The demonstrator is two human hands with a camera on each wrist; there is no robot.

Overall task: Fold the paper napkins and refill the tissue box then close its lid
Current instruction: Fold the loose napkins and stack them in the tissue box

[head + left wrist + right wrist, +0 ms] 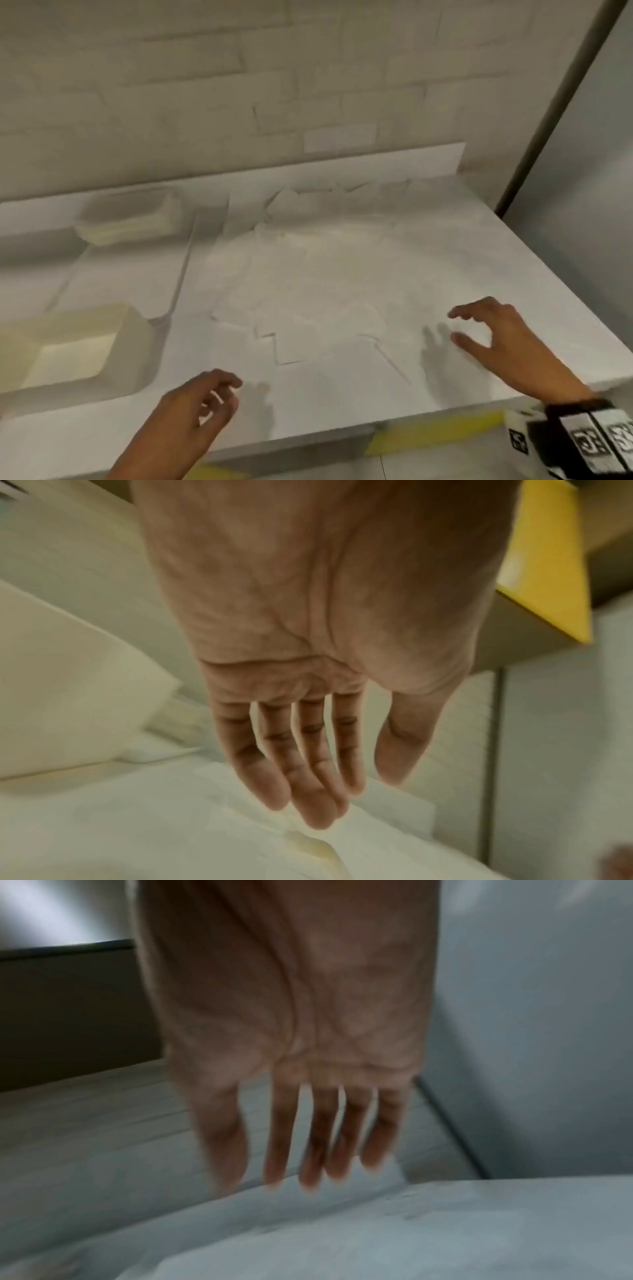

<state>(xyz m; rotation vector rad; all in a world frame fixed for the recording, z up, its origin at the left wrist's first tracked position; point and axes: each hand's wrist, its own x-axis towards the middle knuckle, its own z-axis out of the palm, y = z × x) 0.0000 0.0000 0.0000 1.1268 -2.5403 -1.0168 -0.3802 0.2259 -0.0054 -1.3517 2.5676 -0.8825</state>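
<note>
Reaching: left hand (202, 401) and right hand (493, 335) hover over the table (342, 404), fingers loose and spread, holding nothing.
Napkins: white paper napkins (308, 291) lie scattered flat between and beyond the hands.
Tip: I'd pinch one sheet's near corners, not the pile.
Box: tissue box (73, 346) sits open, far left.
Lid: likely the tray (126, 219) behind it; hard to tell.
Obstacle: overlapping, white-on-white sheets.

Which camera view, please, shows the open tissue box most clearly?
The head view: the tissue box shows whole at near left, interior visible. The left wrist view catches only a blurred cream part of it; the right wrist view shows none.
</note>
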